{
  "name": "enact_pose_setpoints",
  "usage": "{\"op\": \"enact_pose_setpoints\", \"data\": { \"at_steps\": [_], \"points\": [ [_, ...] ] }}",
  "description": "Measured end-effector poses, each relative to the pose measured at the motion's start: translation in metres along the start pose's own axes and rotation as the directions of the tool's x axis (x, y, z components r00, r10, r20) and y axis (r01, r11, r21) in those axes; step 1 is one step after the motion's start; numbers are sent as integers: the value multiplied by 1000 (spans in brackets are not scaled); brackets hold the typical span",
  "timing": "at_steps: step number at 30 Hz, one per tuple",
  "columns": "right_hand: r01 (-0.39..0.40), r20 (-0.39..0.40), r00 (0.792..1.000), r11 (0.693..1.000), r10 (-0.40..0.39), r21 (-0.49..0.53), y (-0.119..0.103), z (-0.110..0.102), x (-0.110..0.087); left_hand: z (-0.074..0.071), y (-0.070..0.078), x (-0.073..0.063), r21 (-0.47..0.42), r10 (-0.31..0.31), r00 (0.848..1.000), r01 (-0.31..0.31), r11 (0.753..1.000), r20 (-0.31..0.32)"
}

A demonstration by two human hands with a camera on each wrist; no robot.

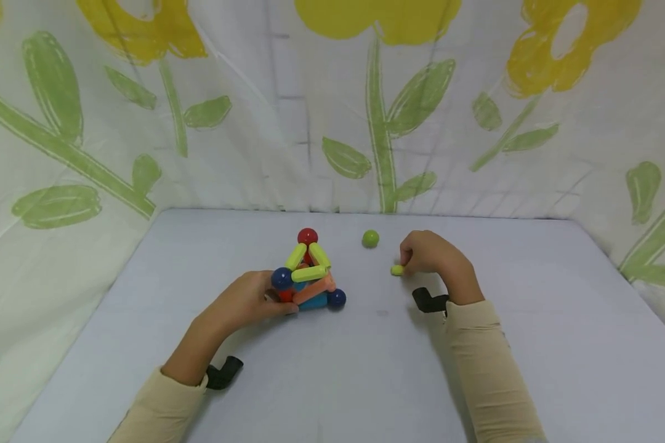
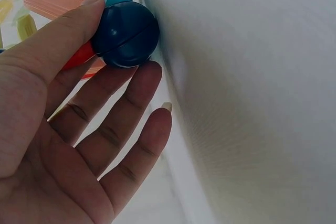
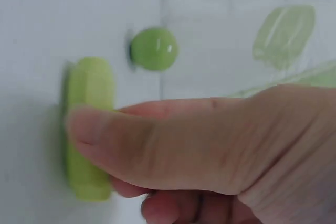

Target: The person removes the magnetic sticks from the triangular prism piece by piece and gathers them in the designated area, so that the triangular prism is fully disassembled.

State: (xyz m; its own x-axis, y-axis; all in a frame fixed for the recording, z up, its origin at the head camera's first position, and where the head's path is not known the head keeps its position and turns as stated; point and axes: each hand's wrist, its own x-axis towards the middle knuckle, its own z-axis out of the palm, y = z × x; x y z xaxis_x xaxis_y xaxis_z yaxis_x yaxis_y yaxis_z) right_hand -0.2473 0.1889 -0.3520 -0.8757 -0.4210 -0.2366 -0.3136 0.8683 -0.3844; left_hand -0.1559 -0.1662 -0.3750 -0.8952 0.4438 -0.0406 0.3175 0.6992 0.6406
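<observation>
A frame built of coloured rods and balls [image 1: 310,274] stands on the table, left of centre. It has a red ball [image 1: 307,236] at the top, a dark blue ball [image 1: 281,279] at the near left and another dark blue ball [image 1: 337,299] low on the right. My left hand [image 1: 252,298] grips its left side; in the left wrist view the thumb and fingers close around a dark blue ball [image 2: 126,35]. My right hand [image 1: 435,255] pinches a yellow-green rod [image 3: 90,82] at the table surface, its thumb across the rod's middle.
A green ball [image 1: 370,239] lies on the white table [image 1: 366,375] between the frame and my right hand. Behind the table hangs a white curtain [image 1: 244,166] painted with yellow flowers and green leaves. Black wrist mounts [image 1: 225,373] sit at both wrists.
</observation>
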Motion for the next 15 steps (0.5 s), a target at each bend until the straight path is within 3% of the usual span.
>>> {"op": "enact_pose_setpoints", "data": {
  "at_steps": [7, 15],
  "points": [
    [-16, -108, 994, 1000, 14, -15, 14, -2, 3, 0, 0, -1, -6, 6, 1000, -6, 1000, -4],
    [-42, -148, 988, 999, 43, 11, 22, 1, 7, 1, -2, -1, -17, 25, 1000, -25, 1000, -10]
  ]
}}
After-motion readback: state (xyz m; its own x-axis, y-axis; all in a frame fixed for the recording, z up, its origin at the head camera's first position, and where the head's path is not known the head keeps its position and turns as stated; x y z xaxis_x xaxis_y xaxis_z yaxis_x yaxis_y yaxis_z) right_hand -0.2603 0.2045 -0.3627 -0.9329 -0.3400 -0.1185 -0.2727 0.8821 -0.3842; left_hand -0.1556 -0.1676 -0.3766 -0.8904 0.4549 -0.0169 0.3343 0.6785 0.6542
